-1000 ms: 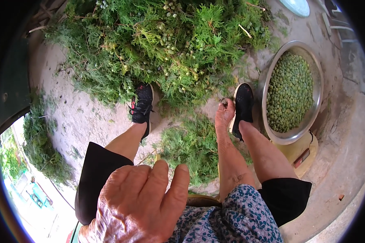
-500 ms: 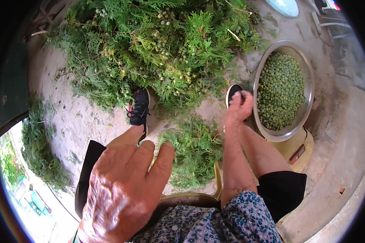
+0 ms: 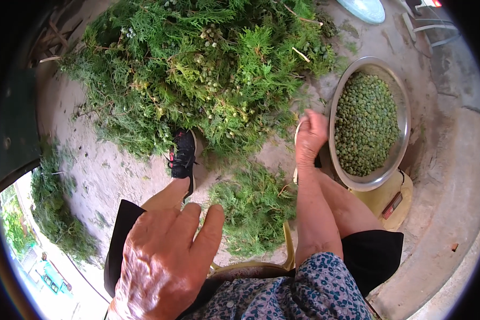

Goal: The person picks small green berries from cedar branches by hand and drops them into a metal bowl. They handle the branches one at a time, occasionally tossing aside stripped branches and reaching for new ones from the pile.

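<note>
My left hand (image 3: 165, 256) is held large and close, back up, its fingers a little apart and their tips bent out of sight; nothing shows in it. Past my right knee, my right hand (image 3: 313, 132) is closed, and whatever its fingers hold is hidden. Just right of that hand is a metal basin (image 3: 407, 125) filled with small green cones (image 3: 368, 122). A big pile of leafy evergreen branches (image 3: 197, 80) bearing pale green cones spreads ahead of my feet. Between my legs lies a smaller heap of green sprigs (image 3: 253, 208).
The basin rests partly on a yellow seat (image 3: 405, 200), where a red phone-like device (image 3: 392, 205) lies. My black shoe (image 3: 183, 154) touches the pile's edge. More cut greenery (image 3: 58, 208) lies at left. A pale blue round lid-like object (image 3: 365, 8) is at the far right.
My right hand has shifted slightly up and left, and its fingers have turned from a loose pinch into a tighter fist. My left hand sits slightly lower. The view has tilted a little.
</note>
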`<state>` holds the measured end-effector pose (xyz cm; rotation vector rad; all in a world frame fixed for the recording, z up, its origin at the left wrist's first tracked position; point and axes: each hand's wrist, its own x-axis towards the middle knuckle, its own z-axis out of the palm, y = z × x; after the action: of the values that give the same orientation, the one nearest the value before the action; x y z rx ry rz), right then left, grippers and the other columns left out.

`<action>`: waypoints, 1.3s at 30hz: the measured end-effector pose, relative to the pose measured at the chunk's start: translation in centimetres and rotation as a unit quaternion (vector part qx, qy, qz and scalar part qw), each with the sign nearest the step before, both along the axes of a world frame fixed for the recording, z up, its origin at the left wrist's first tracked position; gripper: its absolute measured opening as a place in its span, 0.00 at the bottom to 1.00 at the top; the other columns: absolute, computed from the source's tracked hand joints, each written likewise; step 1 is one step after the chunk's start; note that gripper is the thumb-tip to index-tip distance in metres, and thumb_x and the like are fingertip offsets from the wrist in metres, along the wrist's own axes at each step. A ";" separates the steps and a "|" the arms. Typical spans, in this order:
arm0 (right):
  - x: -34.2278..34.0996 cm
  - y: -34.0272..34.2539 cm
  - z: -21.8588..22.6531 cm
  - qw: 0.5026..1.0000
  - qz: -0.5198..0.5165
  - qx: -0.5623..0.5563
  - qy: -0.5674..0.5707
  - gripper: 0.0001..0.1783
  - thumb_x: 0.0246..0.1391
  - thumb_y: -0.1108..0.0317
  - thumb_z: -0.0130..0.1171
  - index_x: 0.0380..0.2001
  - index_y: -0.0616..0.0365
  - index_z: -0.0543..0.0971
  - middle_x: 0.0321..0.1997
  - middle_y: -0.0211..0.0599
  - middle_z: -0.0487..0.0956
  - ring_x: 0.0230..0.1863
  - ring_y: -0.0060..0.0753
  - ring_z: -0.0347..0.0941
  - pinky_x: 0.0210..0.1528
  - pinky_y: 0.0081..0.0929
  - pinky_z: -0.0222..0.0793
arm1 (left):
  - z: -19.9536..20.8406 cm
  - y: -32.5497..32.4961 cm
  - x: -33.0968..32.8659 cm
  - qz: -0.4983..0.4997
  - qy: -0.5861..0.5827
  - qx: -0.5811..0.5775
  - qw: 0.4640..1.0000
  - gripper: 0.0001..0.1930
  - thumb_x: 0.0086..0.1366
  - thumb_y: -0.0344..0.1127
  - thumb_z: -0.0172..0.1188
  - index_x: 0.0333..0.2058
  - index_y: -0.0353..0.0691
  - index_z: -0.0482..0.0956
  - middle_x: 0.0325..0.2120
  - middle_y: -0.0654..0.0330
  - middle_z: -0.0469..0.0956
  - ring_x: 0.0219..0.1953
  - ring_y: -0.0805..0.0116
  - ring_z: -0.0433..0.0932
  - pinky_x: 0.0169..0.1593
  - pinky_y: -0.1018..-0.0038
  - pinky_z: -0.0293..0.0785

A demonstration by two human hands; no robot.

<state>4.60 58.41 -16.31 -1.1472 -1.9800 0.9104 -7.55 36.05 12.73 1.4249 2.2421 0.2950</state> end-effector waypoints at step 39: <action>3.7 -4.6 -6.3 0.934 -0.176 -0.310 -0.001 0.13 0.46 0.81 0.48 0.35 0.59 0.76 0.40 0.42 0.71 0.32 0.41 0.70 0.41 0.28 0.69 | 0.0 2.0 0.6 -0.046 -0.010 -0.059 0.997 0.20 0.40 0.33 0.62 0.37 0.35 0.74 0.32 0.53 0.75 0.30 0.60 0.75 0.32 0.68 0.68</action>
<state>8.35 53.85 -22.63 -1.7757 -1.4352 1.3749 -6.94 38.00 12.76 1.4519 2.1327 0.1441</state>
